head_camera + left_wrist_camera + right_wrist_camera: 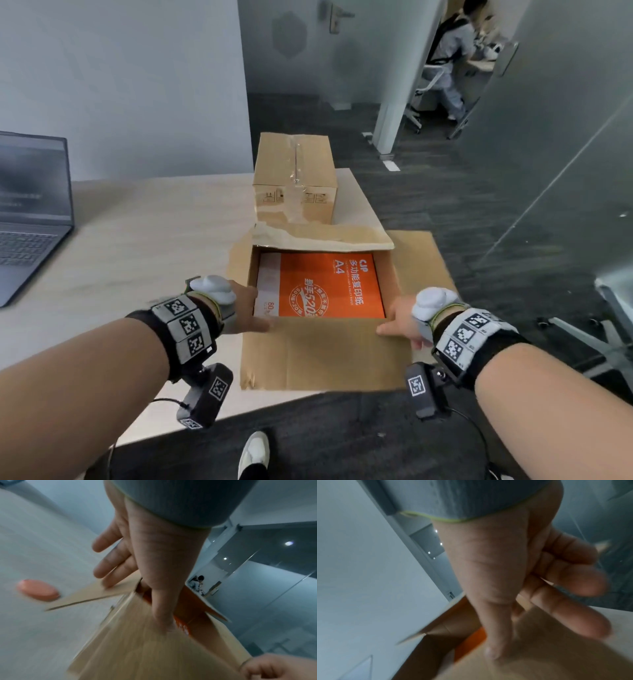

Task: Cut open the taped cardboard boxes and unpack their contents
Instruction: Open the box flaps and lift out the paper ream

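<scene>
An open cardboard box (325, 353) lies at the table's right end with its flaps spread flat. An orange ream of A4 paper (329, 287) fills the inside. My left hand (246, 305) sits at the box's near left corner, fingers straight and spread (109, 563), thumb pressing the near flap (137, 649). At the near right corner is my right hand (400, 322), thumb (493, 642) down on the same flap (539, 662) and fingers loose beside the box, holding nothing. A second box (294, 171), still taped, stands behind the open one.
An open laptop (30, 212) stands on the left of the light wooden table (137, 240). A small orange oval object (38, 590) lies on the table left of the box. A person sits at a desk far back right (452, 58). A chair base (582, 332) is at the right.
</scene>
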### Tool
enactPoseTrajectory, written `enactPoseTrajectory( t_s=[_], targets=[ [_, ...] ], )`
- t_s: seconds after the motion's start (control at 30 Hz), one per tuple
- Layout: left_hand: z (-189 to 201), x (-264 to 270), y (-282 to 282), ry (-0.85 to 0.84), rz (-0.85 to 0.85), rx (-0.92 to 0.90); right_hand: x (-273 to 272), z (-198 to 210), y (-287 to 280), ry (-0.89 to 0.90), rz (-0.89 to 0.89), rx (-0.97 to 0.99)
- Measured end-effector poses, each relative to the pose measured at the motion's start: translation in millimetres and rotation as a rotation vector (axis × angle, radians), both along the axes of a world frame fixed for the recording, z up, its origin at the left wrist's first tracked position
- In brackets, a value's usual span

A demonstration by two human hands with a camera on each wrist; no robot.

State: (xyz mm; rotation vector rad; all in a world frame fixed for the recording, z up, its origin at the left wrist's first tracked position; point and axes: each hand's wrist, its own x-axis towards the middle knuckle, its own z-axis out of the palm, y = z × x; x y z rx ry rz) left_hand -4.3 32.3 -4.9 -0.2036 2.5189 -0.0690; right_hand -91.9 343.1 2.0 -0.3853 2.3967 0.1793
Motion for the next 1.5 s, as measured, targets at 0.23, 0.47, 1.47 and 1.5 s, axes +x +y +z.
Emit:
enactPoseTrajectory(
  t_s=[0.23,0.47,1.47,1.5],
  targets=[
    [20,-56,-7,0.126,-0.079,0.227,-28,-1,-68,0.072,0.138,-0.187],
    [16,-115,-19,0.313,-0.266,0.341,-63,-13,-94,0.4,-0.101,-0.483],
    [-56,-213,-63,0.155,0.003,0.299,-111,-85,-119,0.268,-0.783,-0.455],
    [-54,-213,-63,0.153,0.006,0.301,-109,-87,-117,0.278,-0.698,-0.437]
  ],
)
